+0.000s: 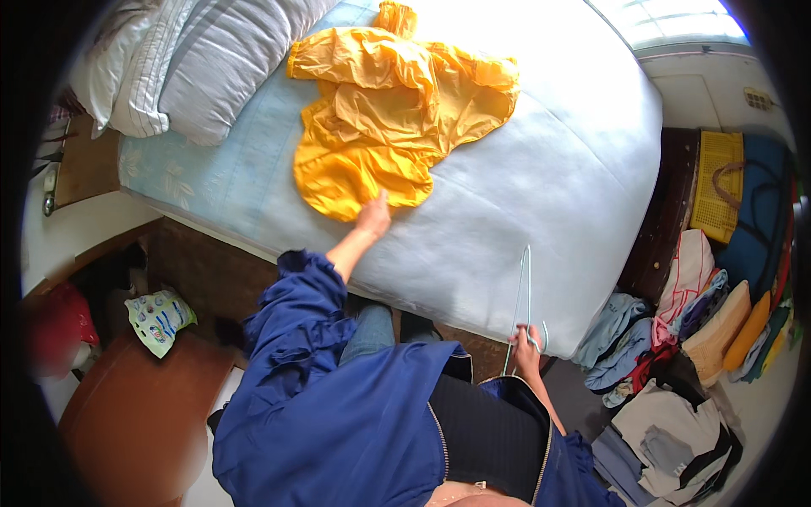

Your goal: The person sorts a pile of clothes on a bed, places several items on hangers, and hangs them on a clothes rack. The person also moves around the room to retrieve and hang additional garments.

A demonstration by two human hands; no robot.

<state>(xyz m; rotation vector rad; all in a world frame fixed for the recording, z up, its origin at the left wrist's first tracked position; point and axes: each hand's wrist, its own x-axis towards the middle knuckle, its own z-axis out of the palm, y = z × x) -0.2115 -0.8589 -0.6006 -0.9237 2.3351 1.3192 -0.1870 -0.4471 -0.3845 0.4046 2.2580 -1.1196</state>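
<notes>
A bright yellow jacket [405, 101] of thin, shiny cloth lies spread and wrinkled on the bed, its sleeves toward the far side. The rounded part nearest me looks like its hood. My left hand [374, 217] reaches forward and grips the near edge of that part, the fingertips partly lost against the cloth. Lower right, beside the bed's near edge, my right hand [525, 342] is closed round a thin pale-green clothes hanger [525, 283]. The hanger is seen nearly edge-on, one end pointing up over the mattress, with nothing hung on it.
The bed [524, 194] has a pale blue mattress, with grey and white pillows [236, 68] at its far left. Piles of folded clothes [667, 422] and a yellow plastic basket [718, 186] line the right side. A brown wooden surface [144, 414] stands lower left, near a green-white packet [160, 321].
</notes>
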